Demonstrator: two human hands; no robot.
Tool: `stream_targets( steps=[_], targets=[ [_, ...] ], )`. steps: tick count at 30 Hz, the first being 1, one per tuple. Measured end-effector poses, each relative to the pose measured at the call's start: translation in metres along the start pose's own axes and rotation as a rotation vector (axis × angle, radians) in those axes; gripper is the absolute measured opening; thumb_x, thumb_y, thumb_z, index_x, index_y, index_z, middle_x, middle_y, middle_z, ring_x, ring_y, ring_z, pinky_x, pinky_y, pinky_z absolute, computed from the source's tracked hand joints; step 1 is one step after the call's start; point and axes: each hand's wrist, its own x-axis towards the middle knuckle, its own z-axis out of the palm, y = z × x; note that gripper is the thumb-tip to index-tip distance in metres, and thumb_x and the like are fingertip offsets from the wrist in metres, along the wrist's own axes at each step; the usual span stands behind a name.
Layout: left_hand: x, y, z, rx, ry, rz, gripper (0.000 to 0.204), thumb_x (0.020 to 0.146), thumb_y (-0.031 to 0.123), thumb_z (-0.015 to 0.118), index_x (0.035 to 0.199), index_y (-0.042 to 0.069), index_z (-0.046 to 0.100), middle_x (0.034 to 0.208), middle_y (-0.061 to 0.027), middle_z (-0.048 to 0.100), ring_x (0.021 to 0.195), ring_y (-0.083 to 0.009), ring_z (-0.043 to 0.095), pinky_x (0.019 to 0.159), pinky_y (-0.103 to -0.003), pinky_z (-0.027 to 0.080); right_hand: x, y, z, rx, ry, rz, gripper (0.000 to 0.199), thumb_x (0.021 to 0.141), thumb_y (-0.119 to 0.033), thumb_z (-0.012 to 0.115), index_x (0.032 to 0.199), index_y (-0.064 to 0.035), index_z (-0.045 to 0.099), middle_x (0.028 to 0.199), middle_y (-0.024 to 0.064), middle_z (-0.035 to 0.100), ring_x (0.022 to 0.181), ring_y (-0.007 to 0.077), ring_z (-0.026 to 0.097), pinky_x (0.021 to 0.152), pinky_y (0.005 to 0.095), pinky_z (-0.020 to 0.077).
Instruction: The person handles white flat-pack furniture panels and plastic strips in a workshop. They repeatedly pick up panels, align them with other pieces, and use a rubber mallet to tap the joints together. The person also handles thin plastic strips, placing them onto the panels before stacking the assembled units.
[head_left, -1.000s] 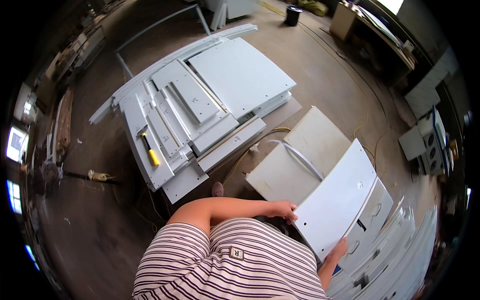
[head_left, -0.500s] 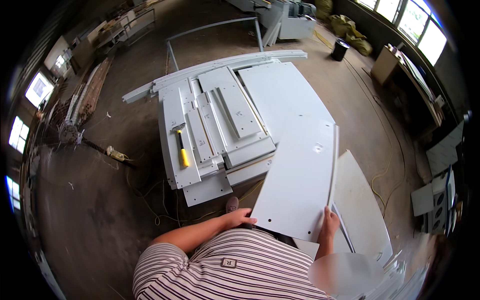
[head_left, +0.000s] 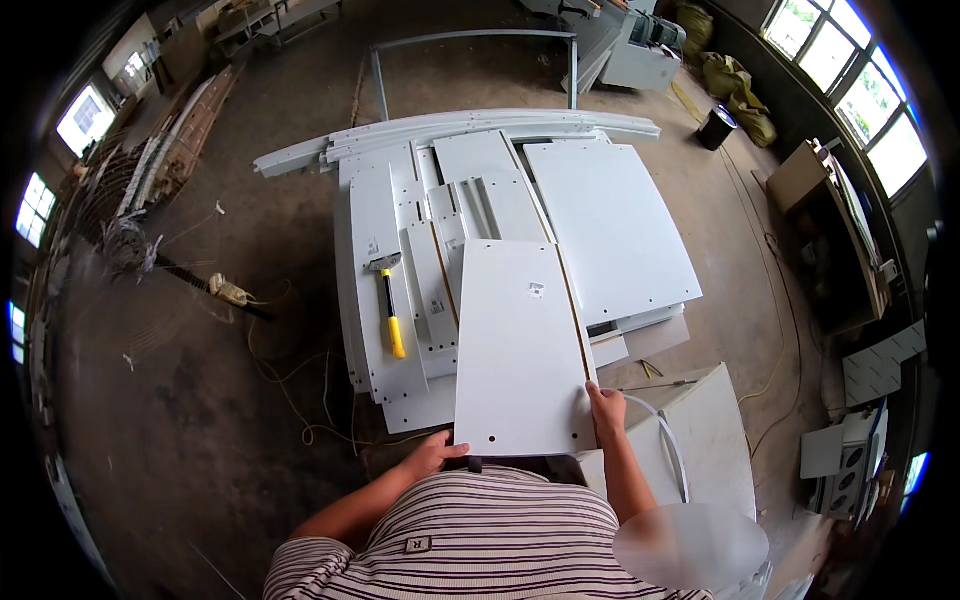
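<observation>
A white flat panel [head_left: 515, 350] with dark holes near its corners and a small label is held in front of my body. Its far end lies over a stack of smaller white boards [head_left: 430, 280]; whether it rests on them I cannot tell. At the near left corner, my left hand [head_left: 435, 453] grips the edge, thumb on top. My right hand [head_left: 606, 410] is closed on the right edge, which has a groove along it. To the left of the panel, a scraper-like tool [head_left: 392, 310] with a yellow and black handle and wide metal head lies on a board.
A large white board [head_left: 615, 230] lies at the right of the stack, with long white strips [head_left: 480, 130] along its far side. A pale panel [head_left: 700, 440] stands by my right arm. Cables [head_left: 310, 430] run over the floor. A metal frame [head_left: 470, 38] stands beyond.
My two hands have brought the panel leftward and straightened it, from over the right-hand board to the middle of the stack. The large board at the right is now uncovered.
</observation>
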Motion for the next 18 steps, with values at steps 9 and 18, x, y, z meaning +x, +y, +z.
stream_targets(
  steps=[9,18],
  targets=[
    [0.125,0.07,0.031,-0.014,-0.096,-0.081,0.037,0.088,0.007,0.059,0.122,-0.002,0.048,0.114,-0.0096,0.058,0.104,-0.0187,0.057,0.09,-0.031,0.048,0.082,0.051,-0.032,0.349,0.025,0.176,0.042,0.084,-0.039,0.065,0.072,0.0017,0.064,0.059,0.0052,0.058,0.055,0.0095,0.051,0.052,0.0302,0.0423],
    [0.29,0.05,0.095,0.007,-0.097,-0.067,0.029,0.089,0.012,0.06,0.115,0.001,0.053,0.11,-0.0064,0.057,0.102,-0.0163,0.055,0.09,-0.033,0.046,0.106,0.064,-0.086,1.462,-0.135,0.333,0.034,0.093,-0.028,0.053,0.119,-0.0075,0.054,0.108,0.0079,0.063,0.101,0.0224,0.06,0.088,0.0413,0.0499]
  ],
)
